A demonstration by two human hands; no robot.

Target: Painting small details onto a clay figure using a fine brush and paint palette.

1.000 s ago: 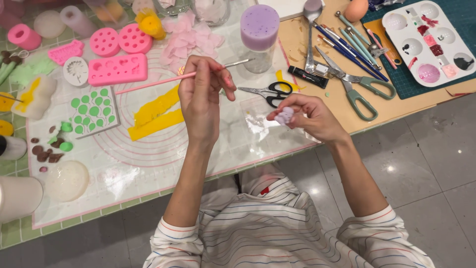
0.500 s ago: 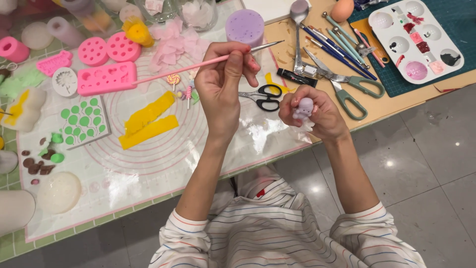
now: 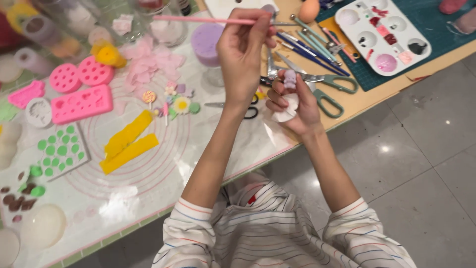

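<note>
Grey tiled floor (image 3: pixel 421 164) lies below a cluttered craft table (image 3: pixel 377 94), cut off at 12 o'clock. Left hand (image 3: pixel 243 54) pinches a thin pink modelling tool (image 3: pixel 198 20). Right hand (image 3: pixel 295 106) grips a small pale figurine (image 3: pixel 289 78), details indistinct.

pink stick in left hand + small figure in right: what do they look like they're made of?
Pink stick in the left hand: probably plastic or painted wood; thin, straight, evenly coloured, matte.
Small figure in the right hand: likely soft modelling clay or fondant; pale lilac, rounded, matte. Too small to tell which.
</note>
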